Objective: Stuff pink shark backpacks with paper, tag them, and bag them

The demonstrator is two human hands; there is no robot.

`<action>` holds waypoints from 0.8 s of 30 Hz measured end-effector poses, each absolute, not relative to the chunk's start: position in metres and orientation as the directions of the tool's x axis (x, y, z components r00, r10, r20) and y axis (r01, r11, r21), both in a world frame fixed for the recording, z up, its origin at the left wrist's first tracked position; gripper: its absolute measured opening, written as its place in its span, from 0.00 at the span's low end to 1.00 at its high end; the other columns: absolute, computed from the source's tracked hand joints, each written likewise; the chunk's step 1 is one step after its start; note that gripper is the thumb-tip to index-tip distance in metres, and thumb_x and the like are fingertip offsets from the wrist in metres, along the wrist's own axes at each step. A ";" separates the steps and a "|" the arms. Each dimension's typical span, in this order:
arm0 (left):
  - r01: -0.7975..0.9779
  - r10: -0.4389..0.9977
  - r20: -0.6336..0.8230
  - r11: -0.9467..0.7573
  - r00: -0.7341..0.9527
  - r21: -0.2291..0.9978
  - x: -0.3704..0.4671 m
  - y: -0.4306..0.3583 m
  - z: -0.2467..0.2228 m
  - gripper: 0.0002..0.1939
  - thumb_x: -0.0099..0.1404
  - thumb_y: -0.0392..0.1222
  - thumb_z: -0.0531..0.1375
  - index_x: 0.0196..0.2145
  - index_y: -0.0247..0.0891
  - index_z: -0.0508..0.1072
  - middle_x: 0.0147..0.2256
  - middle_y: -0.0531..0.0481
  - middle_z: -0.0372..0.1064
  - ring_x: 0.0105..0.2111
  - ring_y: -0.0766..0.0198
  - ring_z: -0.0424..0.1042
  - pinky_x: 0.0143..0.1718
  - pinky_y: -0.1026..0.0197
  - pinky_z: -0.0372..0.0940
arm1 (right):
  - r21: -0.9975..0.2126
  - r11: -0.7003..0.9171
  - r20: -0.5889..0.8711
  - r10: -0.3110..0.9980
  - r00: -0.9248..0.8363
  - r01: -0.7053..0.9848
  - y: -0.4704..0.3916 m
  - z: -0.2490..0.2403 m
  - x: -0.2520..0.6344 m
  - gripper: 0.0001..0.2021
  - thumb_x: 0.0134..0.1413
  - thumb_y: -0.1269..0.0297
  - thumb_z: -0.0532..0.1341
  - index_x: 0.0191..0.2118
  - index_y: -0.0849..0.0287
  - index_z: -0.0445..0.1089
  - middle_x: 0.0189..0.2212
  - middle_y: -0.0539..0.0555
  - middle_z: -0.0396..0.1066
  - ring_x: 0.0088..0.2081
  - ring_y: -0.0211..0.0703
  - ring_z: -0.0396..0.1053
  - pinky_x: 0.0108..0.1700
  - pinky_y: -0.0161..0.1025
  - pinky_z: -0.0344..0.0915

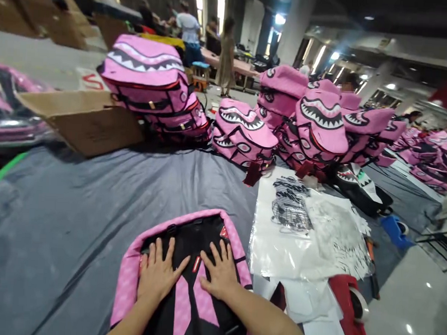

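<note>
A pink and black backpack (183, 285) lies at the bottom centre on the grey cloth, its black back side with pink strap parts facing up. Flat on its upper left part rests my left hand (158, 271), fingers spread. My right hand (220, 272) presses on the upper right part, fingers also apart. Between the two hands shows a small red and white label (196, 264). The lower end of the backpack is cut off by the frame edge.
Pink backpacks with shark mouths (243, 133) stand along the far side, with a cardboard box (98, 131) at left. To the right lie plastic bags (279, 240), a red tape dispenser (345, 304) and a blue one (396, 231). People stand farther back.
</note>
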State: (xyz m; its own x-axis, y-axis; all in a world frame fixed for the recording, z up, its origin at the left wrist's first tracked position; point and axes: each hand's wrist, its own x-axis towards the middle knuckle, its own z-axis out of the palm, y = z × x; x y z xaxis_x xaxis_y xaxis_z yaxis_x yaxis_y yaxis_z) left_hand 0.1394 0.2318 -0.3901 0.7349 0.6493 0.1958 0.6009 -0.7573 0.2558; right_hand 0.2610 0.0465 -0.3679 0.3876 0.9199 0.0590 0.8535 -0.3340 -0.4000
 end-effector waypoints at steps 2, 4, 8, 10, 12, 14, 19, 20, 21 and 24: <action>0.583 0.624 0.168 -0.777 0.763 0.238 0.136 0.224 -0.376 0.37 0.70 0.53 0.47 0.70 0.30 0.49 0.70 0.29 0.43 0.70 0.35 0.42 0.64 0.31 0.47 | -0.466 -0.310 0.153 0.894 0.421 0.829 0.041 -0.369 0.266 0.31 0.62 0.51 0.60 0.68 0.49 0.57 0.71 0.58 0.49 0.70 0.59 0.47 0.67 0.60 0.50; 0.562 0.599 0.213 -0.800 0.772 0.212 0.129 0.200 -0.368 0.36 0.71 0.51 0.47 0.71 0.30 0.47 0.71 0.30 0.40 0.70 0.36 0.39 0.64 0.31 0.46 | -0.550 -0.383 0.208 0.798 0.565 0.743 0.023 -0.369 0.283 0.21 0.61 0.58 0.62 0.60 0.50 0.68 0.63 0.56 0.63 0.63 0.49 0.60 0.64 0.49 0.58; 0.280 0.300 0.326 -0.954 0.897 0.107 0.109 0.124 -0.385 0.34 0.72 0.52 0.47 0.71 0.44 0.45 0.73 0.41 0.36 0.71 0.43 0.38 0.65 0.36 0.48 | -0.621 -0.682 0.114 0.409 0.906 0.386 -0.046 -0.371 0.342 0.11 0.58 0.63 0.62 0.46 0.56 0.74 0.47 0.57 0.73 0.46 0.47 0.71 0.49 0.43 0.65; 0.182 0.187 0.359 -0.982 0.915 0.050 0.100 0.097 -0.404 0.34 0.71 0.52 0.48 0.71 0.48 0.44 0.72 0.44 0.40 0.71 0.45 0.42 0.64 0.40 0.52 | -0.609 -0.744 0.073 0.294 0.953 0.276 -0.078 -0.374 0.372 0.07 0.55 0.63 0.63 0.39 0.58 0.74 0.40 0.58 0.73 0.43 0.49 0.69 0.45 0.43 0.63; 0.173 0.168 0.355 -0.985 0.920 0.017 0.095 0.087 -0.421 0.35 0.71 0.53 0.50 0.71 0.49 0.45 0.72 0.43 0.43 0.70 0.46 0.46 0.63 0.41 0.54 | -0.608 -0.766 0.022 0.248 0.969 0.210 -0.098 -0.379 0.396 0.04 0.53 0.65 0.65 0.30 0.58 0.72 0.33 0.54 0.72 0.40 0.48 0.68 0.41 0.40 0.60; 0.184 0.178 0.304 -0.983 0.936 0.010 0.094 0.089 -0.430 0.34 0.71 0.54 0.50 0.71 0.50 0.46 0.71 0.44 0.45 0.70 0.46 0.48 0.63 0.40 0.54 | -0.625 -0.763 -0.044 0.247 0.968 0.166 -0.104 -0.385 0.413 0.08 0.51 0.66 0.65 0.24 0.58 0.69 0.27 0.50 0.69 0.34 0.43 0.67 0.37 0.37 0.57; 0.234 0.239 0.087 -0.970 0.967 0.070 0.095 0.101 -0.427 0.32 0.71 0.58 0.50 0.69 0.52 0.48 0.71 0.45 0.44 0.69 0.45 0.49 0.64 0.38 0.55 | -0.688 -0.722 -0.186 0.273 0.944 0.073 -0.109 -0.381 0.448 0.14 0.53 0.68 0.66 0.20 0.60 0.66 0.17 0.44 0.62 0.25 0.37 0.64 0.30 0.34 0.56; 0.244 0.249 0.043 -0.966 0.968 0.088 0.097 0.100 -0.425 0.32 0.71 0.58 0.50 0.69 0.53 0.48 0.71 0.45 0.43 0.70 0.45 0.48 0.64 0.37 0.54 | -0.696 -0.716 -0.192 0.259 0.947 0.055 -0.115 -0.375 0.457 0.14 0.56 0.66 0.65 0.21 0.60 0.66 0.18 0.44 0.63 0.25 0.36 0.64 0.30 0.34 0.58; 0.256 0.258 0.001 -0.961 0.966 0.106 0.098 0.099 -0.422 0.32 0.71 0.58 0.49 0.69 0.53 0.48 0.71 0.46 0.42 0.70 0.44 0.47 0.65 0.36 0.53 | -0.699 -0.714 -0.188 0.233 0.954 0.036 -0.122 -0.368 0.466 0.14 0.59 0.63 0.64 0.23 0.60 0.67 0.19 0.44 0.63 0.24 0.35 0.64 0.30 0.34 0.60; 0.289 0.276 -0.102 -0.944 0.956 0.161 0.103 0.097 -0.414 0.32 0.71 0.59 0.48 0.68 0.52 0.47 0.71 0.46 0.39 0.70 0.44 0.43 0.66 0.34 0.49 | -0.698 -0.716 -0.120 0.115 0.986 -0.001 -0.145 -0.338 0.491 0.16 0.65 0.54 0.59 0.31 0.61 0.68 0.24 0.45 0.66 0.24 0.34 0.63 0.31 0.35 0.63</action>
State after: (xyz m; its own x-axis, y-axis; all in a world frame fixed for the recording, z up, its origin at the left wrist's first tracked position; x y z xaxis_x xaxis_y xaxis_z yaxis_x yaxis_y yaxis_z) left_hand 0.1032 0.0974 -0.4138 0.9558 0.2757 -0.1023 0.2894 -0.9436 0.1608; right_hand 0.4912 -0.1445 -0.3381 0.9860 0.1153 -0.1201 -0.0013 -0.7162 -0.6979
